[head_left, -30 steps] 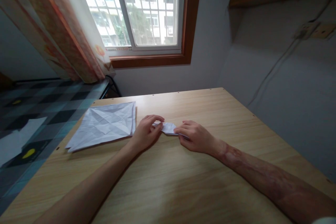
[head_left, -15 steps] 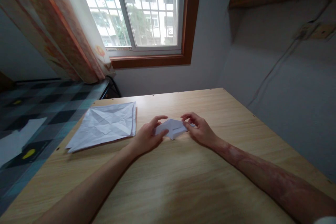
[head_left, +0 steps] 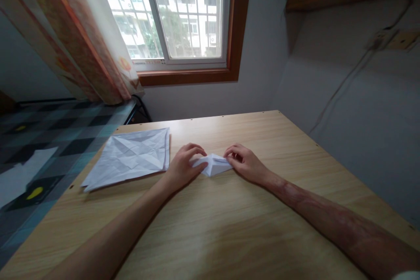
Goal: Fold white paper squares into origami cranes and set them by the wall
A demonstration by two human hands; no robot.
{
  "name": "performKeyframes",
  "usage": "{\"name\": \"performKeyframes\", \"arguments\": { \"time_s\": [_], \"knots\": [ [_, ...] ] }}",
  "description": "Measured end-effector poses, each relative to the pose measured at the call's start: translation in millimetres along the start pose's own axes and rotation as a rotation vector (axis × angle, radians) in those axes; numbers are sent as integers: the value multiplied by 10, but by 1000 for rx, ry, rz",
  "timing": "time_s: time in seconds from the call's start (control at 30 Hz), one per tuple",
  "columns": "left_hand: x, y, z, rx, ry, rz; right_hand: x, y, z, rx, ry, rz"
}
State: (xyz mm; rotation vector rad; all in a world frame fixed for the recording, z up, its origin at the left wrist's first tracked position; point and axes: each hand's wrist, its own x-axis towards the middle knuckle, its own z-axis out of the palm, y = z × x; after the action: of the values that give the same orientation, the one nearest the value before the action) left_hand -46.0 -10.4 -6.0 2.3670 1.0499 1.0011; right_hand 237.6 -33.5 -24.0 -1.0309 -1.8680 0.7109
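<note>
A small folded white paper piece [head_left: 214,166] lies on the wooden table [head_left: 229,223] between my two hands. My left hand [head_left: 183,167] pinches its left end, fingers curled over the paper. My right hand [head_left: 245,162] grips its right end with bent fingers. The paper keeps a pointed, partly folded shape and rests low on the tabletop.
A larger creased white sheet [head_left: 129,155] lies flat at the table's left. A bed with a checked cover [head_left: 39,148] stands left of the table, a curtain [head_left: 75,30] and window [head_left: 177,13] behind. A grey wall runs along the right edge.
The folded paper was spread wider and lifted half a second ago. Now both hands have closed in and pressed it down into a narrower shape.
</note>
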Motion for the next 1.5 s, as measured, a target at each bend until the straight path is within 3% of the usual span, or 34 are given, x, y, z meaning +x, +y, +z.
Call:
{"name": "performKeyframes", "arguments": {
  "time_s": [0.17, 0.37, 0.63, 0.87, 1.5],
  "knots": [
    [5, 22, 13, 27, -150, 125, -10, -100, -23, -76, 15, -153],
    [-18, 142, 47, 209, -179, 128, -55, -219, -46, -208, -59, -298],
    [-52, 171, 74, 315, -203, 88, -62, -129, -16, -285, -15, -122],
    [-79, 251, 73, 375, -242, 53, -35, -41, 6, -470, 22, -117],
    [-114, 175, 107, 409, -203, 55, -48, -32, 5, -503, 2, -101]
  ]
}}
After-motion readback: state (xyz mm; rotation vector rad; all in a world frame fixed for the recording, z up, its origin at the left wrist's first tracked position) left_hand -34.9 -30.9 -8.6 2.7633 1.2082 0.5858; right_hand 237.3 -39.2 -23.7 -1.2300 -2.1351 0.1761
